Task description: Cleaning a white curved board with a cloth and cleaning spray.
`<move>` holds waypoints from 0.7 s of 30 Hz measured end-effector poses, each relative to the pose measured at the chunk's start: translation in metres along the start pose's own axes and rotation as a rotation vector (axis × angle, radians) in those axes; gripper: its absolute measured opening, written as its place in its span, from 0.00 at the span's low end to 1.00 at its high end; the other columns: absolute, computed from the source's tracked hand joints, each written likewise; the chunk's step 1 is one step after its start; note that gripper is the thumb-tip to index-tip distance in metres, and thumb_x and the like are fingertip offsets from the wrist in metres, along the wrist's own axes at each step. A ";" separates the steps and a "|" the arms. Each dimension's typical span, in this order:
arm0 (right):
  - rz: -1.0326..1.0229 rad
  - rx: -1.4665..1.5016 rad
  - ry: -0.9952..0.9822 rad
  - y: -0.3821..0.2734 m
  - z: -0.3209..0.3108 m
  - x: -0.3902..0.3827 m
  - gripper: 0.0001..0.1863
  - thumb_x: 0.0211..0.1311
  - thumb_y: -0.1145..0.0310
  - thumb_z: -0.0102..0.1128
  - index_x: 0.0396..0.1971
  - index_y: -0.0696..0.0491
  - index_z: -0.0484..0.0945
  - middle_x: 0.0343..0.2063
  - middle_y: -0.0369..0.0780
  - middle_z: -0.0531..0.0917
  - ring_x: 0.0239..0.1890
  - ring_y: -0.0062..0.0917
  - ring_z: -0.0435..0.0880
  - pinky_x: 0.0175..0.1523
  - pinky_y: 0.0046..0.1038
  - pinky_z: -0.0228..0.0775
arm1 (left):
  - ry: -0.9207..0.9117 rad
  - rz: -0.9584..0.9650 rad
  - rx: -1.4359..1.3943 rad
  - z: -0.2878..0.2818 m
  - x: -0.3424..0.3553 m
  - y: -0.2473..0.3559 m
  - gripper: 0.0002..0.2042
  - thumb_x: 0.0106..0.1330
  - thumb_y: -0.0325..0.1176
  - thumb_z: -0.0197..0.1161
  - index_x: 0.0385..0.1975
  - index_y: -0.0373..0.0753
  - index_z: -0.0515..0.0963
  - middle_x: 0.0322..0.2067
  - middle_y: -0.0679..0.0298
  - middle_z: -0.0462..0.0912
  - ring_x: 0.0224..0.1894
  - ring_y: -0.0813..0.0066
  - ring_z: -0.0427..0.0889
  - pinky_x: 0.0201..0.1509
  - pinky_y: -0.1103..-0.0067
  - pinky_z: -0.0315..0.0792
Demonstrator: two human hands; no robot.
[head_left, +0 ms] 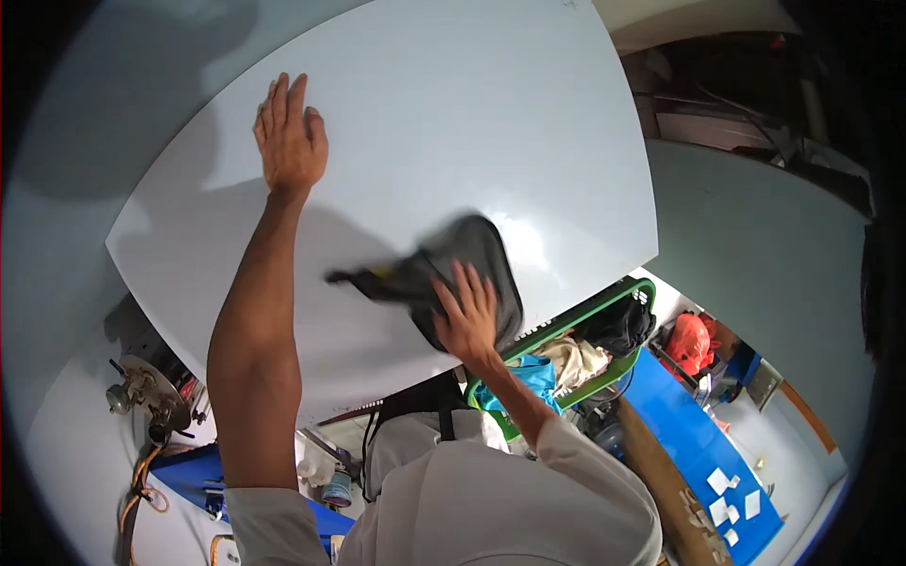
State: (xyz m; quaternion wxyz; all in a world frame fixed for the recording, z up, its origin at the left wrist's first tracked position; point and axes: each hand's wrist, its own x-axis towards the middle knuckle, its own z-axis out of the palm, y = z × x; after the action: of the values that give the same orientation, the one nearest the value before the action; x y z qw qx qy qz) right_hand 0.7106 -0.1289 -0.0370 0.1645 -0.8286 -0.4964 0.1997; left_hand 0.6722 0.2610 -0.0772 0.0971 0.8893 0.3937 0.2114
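Observation:
My left hand (291,141) lies flat on the white tabletop (406,94) near its far left edge, fingers stretched out and holding nothing. On the near right part of the table is a dark, flat fabric piece (481,236) with a rounded, rimmed outline. A narrow strap-like end sticks out to its left with a small yellow spot, and motion blurs it. I cannot tell its exact kind. My right hand (468,311) rests on top of this piece with its fingers spread; the thumb is not clearly seen.
A green plastic basket (645,286) with teal, cream and black cloth stands against the table's near right edge. Farther right are a blue table (675,415) with white paper pieces and a red plastic bag (691,344). Machine parts (151,396) and cables stand at the lower left.

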 end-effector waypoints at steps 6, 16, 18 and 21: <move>-0.036 -0.038 0.034 0.015 -0.008 -0.040 0.35 0.54 0.62 0.64 0.67 0.44 0.73 0.73 0.51 0.63 0.74 0.53 0.59 0.72 0.63 0.48 | -0.063 -0.030 0.030 0.000 0.000 0.002 0.25 0.74 0.34 0.48 0.71 0.43 0.63 0.73 0.52 0.60 0.75 0.54 0.57 0.78 0.56 0.50; -0.615 0.031 0.309 -0.034 0.009 0.382 0.23 0.65 0.60 0.58 0.60 0.45 0.76 0.69 0.40 0.72 0.73 0.37 0.64 0.77 0.46 0.51 | 0.102 -0.049 -0.211 -0.006 0.003 0.011 0.26 0.75 0.28 0.45 0.74 0.41 0.60 0.75 0.42 0.48 0.75 0.40 0.53 0.76 0.52 0.54; -0.818 -0.013 0.304 -0.037 0.017 0.411 0.23 0.64 0.60 0.60 0.60 0.45 0.77 0.67 0.40 0.74 0.72 0.37 0.66 0.77 0.45 0.53 | 0.090 -0.068 -0.203 -0.008 0.003 0.012 0.27 0.74 0.28 0.45 0.74 0.39 0.59 0.75 0.39 0.48 0.75 0.39 0.55 0.76 0.51 0.54; -0.969 -0.001 0.214 0.010 -0.031 0.425 0.23 0.65 0.59 0.60 0.59 0.46 0.78 0.66 0.42 0.75 0.69 0.39 0.70 0.75 0.44 0.57 | 0.139 -0.046 -0.203 -0.010 0.002 0.011 0.27 0.74 0.28 0.46 0.73 0.38 0.61 0.74 0.37 0.50 0.74 0.38 0.56 0.75 0.51 0.55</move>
State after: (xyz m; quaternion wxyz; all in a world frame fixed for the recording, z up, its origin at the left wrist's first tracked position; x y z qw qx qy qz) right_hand 0.9148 0.2420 -0.0862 0.2881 -0.5186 -0.8049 0.0139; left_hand 0.6762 0.2548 -0.0644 0.1641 0.8489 0.3961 0.3090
